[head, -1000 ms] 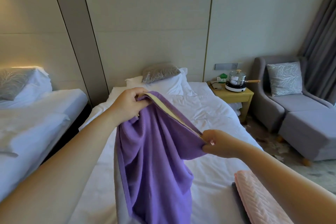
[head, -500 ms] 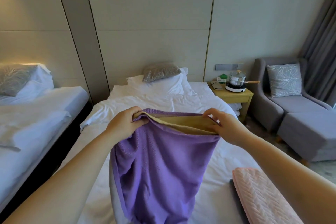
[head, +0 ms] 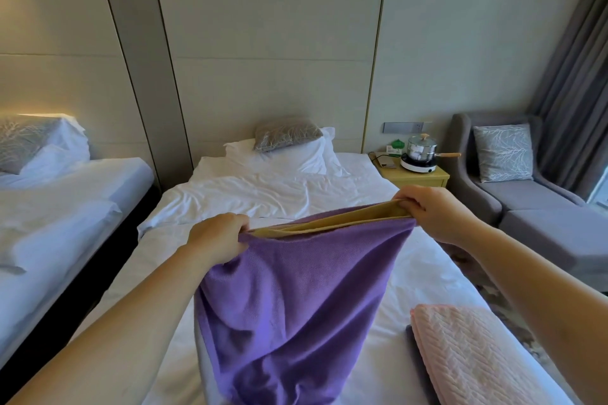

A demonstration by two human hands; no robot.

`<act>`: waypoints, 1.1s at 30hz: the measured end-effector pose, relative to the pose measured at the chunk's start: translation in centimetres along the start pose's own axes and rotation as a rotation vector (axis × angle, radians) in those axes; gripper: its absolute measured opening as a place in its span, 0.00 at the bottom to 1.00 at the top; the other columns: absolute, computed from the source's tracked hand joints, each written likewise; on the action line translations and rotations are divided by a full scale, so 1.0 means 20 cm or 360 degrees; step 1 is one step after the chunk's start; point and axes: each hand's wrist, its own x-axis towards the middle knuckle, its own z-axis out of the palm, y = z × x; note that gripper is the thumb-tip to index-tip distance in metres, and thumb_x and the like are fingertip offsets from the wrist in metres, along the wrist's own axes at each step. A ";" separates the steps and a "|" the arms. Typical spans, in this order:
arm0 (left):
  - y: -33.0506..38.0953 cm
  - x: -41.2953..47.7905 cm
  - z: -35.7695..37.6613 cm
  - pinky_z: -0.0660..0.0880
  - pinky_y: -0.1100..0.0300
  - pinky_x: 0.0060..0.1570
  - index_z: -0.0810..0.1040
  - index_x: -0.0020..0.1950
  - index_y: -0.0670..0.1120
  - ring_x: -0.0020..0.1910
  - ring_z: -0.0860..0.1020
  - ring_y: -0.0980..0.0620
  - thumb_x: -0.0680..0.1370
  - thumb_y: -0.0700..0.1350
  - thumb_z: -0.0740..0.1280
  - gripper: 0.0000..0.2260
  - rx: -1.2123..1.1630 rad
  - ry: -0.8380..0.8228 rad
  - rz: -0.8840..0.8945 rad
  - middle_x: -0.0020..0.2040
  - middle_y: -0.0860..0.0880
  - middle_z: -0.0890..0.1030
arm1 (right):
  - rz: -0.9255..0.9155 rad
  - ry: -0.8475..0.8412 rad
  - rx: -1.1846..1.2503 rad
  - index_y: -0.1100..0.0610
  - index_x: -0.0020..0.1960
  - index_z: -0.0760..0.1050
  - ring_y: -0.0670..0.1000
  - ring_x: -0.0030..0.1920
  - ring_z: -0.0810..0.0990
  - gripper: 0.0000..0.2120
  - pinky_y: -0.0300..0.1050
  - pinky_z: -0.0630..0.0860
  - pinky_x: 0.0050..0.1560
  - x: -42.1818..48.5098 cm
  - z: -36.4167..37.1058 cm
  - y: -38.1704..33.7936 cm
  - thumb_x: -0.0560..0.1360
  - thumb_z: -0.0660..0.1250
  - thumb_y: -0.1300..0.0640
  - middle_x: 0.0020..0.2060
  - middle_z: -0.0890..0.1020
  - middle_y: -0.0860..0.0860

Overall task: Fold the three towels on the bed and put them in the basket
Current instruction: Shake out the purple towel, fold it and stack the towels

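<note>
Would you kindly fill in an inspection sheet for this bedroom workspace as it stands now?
Surface: bed with a rumpled white sheet, pillows at its head.
Job's things: purple towel, yellow inside, held up by its top edge; pink towel folded at the bed's near right, on a dark grey cloth; basket not seen.
Clutter: pot on a hotplate on the nightstand.
Hands: left hand and right hand each grip a top corner of the purple towel.
Cables: thin dark cord at the nightstand's left edge.
Surroundings: second bed on the left, grey armchair and curtain on the right.
</note>
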 end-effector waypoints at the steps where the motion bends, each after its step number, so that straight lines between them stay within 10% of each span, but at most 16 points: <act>1: 0.00 0.00 0.00 0.64 0.59 0.35 0.66 0.36 0.57 0.43 0.75 0.52 0.72 0.52 0.68 0.10 0.0029 -0.0001 0.0008 0.44 0.56 0.75 | 0.0022 0.0010 0.0017 0.50 0.54 0.75 0.54 0.45 0.79 0.10 0.46 0.77 0.45 0.00 0.00 0.00 0.81 0.56 0.58 0.44 0.80 0.51; 5: -0.01 -0.03 0.01 0.60 0.60 0.30 0.66 0.40 0.57 0.38 0.72 0.53 0.74 0.54 0.64 0.07 0.0087 0.0039 -0.0003 0.38 0.57 0.73 | 0.0068 0.0029 0.0092 0.48 0.53 0.66 0.53 0.35 0.79 0.10 0.42 0.75 0.32 -0.02 0.01 -0.01 0.80 0.56 0.63 0.35 0.78 0.49; 12: -0.08 -0.02 -0.06 0.66 0.58 0.34 0.68 0.35 0.54 0.39 0.75 0.50 0.76 0.55 0.61 0.11 -0.0183 0.0042 -0.0137 0.35 0.55 0.75 | 0.0118 -0.0234 -0.0124 0.55 0.40 0.77 0.52 0.45 0.78 0.13 0.40 0.71 0.41 0.00 0.00 0.00 0.77 0.56 0.63 0.41 0.78 0.50; 16: -0.12 -0.06 -0.01 0.70 0.57 0.34 0.68 0.36 0.51 0.33 0.77 0.54 0.71 0.62 0.66 0.16 -0.0289 -0.0167 -0.0189 0.30 0.53 0.76 | 0.0074 -0.0415 -0.0169 0.54 0.41 0.74 0.50 0.40 0.74 0.19 0.42 0.70 0.38 0.01 0.11 -0.03 0.68 0.70 0.38 0.39 0.75 0.48; 22: -0.22 -0.24 0.22 0.69 0.60 0.38 0.69 0.40 0.54 0.40 0.75 0.57 0.54 0.78 0.65 0.31 -0.0217 -0.0616 -0.0180 0.39 0.57 0.76 | 0.0173 -0.0592 0.0302 0.50 0.49 0.68 0.48 0.34 0.75 0.10 0.37 0.68 0.33 0.01 0.45 0.01 0.73 0.69 0.52 0.35 0.77 0.48; 27: -0.29 -0.33 0.56 0.67 0.60 0.39 0.70 0.49 0.60 0.45 0.76 0.55 0.69 0.71 0.63 0.18 -0.0198 -0.0942 -0.0307 0.40 0.59 0.76 | 0.0248 -0.1119 0.0225 0.52 0.47 0.74 0.44 0.34 0.74 0.05 0.32 0.68 0.33 0.04 0.83 0.04 0.77 0.63 0.51 0.37 0.75 0.45; 33: -0.34 -0.44 1.24 0.68 0.59 0.61 0.45 0.78 0.49 0.68 0.70 0.47 0.72 0.66 0.65 0.45 -0.0439 -0.1146 -0.0721 0.74 0.49 0.67 | 0.0379 -0.1477 0.0167 0.52 0.45 0.75 0.52 0.49 0.75 0.07 0.41 0.69 0.47 -0.06 1.58 0.18 0.77 0.63 0.49 0.54 0.77 0.58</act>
